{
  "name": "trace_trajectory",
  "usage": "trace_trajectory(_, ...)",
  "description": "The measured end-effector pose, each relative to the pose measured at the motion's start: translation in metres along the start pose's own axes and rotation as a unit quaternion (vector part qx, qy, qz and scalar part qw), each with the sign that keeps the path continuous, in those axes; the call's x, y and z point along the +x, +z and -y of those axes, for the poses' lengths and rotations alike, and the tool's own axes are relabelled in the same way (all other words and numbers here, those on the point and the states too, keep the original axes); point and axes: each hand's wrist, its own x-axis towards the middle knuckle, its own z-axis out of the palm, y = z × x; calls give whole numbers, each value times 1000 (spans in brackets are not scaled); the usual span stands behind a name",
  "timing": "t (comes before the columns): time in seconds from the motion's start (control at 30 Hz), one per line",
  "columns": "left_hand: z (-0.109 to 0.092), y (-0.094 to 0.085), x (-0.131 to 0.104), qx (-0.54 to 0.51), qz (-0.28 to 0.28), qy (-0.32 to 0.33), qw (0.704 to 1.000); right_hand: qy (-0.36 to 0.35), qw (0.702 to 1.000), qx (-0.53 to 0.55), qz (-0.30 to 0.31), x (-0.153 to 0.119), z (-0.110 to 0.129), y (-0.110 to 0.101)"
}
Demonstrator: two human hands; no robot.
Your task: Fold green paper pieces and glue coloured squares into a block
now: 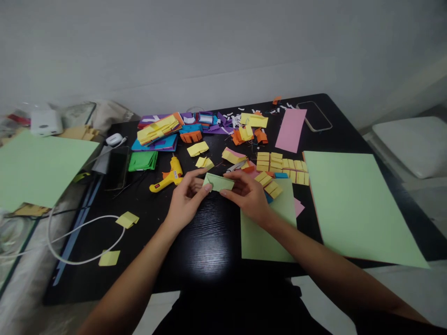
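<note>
Between my two hands, above the middle of the black table, is a small folded piece of light green paper (220,183). My left hand (188,197) pinches its left end, thumb in front and fingers behind. At the right end my right hand (249,193) grips it the same way. A yellow glue gun (169,177) lies just left of my left hand. Scissors (237,166) rest behind my right hand, partly covered by paper. Small folded yellow paper pieces (274,161) stand in rows to the right of them.
Large light green sheets (356,204) lie at right, with a smaller green sheet (268,237) under my right forearm. A pink strip (291,130) and a phone (314,116) are at the back right. Stacked coloured paper (159,132) sits back left. A white cable (87,263) loops at left.
</note>
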Motion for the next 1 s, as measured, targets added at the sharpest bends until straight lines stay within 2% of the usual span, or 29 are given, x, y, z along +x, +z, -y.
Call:
trace_trajectory(0.3,3,-4,0,146,8,117,982,7,1000,-1,-5,1,2,0)
trace_trajectory(0.43,1,-5,1,176,17,130,976,11,1000,-1,-13,3,3,-1)
trace_trajectory(0.6,-4,-5,1,183,-9,134,974,46,999,13,12,3,4,-3)
trace_trajectory(0.7,-7,-3,-1,158,-25,108,981,34,999,-14,33,3,3,-3)
trace_trajectory(0.77,-8,-2,-2,128,-24,66,989,13,998,-44,43,3,2,-3)
trace_trajectory(0.93,-14,0,-3,52,4,-38,998,-58,990,-123,27,3,5,-3)
trace_trajectory(1.0,-16,0,-2,25,18,-63,998,-52,991,-121,30,3,7,-3)
